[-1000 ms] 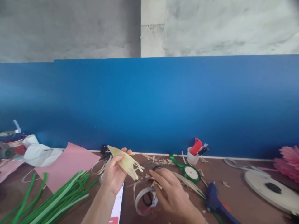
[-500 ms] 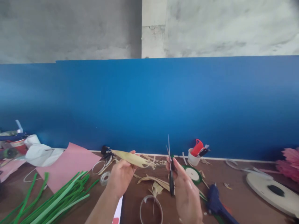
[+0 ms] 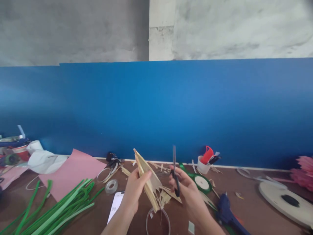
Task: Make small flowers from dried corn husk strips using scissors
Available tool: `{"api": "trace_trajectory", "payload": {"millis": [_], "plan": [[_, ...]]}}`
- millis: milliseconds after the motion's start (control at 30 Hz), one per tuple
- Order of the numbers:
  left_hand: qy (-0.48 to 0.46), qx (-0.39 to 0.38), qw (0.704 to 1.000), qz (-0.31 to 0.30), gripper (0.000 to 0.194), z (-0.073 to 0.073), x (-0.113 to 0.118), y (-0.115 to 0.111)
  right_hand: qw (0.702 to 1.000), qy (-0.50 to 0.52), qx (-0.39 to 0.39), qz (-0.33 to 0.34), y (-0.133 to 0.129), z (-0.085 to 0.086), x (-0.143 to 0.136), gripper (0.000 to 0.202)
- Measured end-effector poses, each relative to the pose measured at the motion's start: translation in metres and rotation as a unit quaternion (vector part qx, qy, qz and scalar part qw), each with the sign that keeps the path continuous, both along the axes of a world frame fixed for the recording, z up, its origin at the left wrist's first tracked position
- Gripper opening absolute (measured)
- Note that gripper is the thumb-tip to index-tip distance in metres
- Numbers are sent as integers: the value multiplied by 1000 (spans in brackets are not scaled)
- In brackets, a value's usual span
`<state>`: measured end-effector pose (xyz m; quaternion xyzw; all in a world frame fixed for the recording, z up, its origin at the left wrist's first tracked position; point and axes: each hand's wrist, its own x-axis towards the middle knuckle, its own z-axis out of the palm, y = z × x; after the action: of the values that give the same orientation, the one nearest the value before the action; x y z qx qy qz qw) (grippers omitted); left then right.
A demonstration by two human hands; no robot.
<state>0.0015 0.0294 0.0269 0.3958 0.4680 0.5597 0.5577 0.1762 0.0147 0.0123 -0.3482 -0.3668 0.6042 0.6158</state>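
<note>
My left hand [image 3: 137, 186] grips a pale yellow dried corn husk [image 3: 148, 178], thumb across its face. The husk is tilted, its narrow tip up and its lower end jagged. In my right hand [image 3: 186, 187] I hold black-handled scissors [image 3: 174, 173] by the handles, blades pointing up and seemingly closed. The blades are to the right of the husk and apart from it. Under the husk's lower end lie husk scraps [image 3: 164, 197] and a clear ring [image 3: 158, 220] on the brown table.
Left are green pipe cleaners [image 3: 66, 209], pink paper [image 3: 70, 173], a phone [image 3: 116, 204] and a tape roll [image 3: 111, 186]. Right are a green ribbon spool [image 3: 202, 183], a white cup [image 3: 203, 167], a blue glue gun [image 3: 226, 209] and a pale disc [image 3: 286, 202]. A blue panel [image 3: 156, 107] stands behind.
The husk has turned from nearly level to steep, its jagged end now pointing down toward me. The scissors' blades, slightly apart before, now look together. The phone is more exposed.
</note>
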Motion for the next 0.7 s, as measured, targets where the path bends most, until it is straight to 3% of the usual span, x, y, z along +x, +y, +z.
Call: {"api": "trace_trajectory", "payload": {"millis": [233,467,600,700], "plan": [[5,-19,999,-50,15,-5,13,-7,991,-128,-8,-28,-6,-4,-13,38],[-144,-55,979,-134,35,0,15,-14,997,-5,-73,-25,0,-13,-10,47],[-122,-37,988,-83,33,-5,22,-14,997,-51,-49,-34,0,-10,-12,47],[-84,-18,996,0,30,-9,20,-9,992,-120,-26,-34,-3,0,-9,44]]}}
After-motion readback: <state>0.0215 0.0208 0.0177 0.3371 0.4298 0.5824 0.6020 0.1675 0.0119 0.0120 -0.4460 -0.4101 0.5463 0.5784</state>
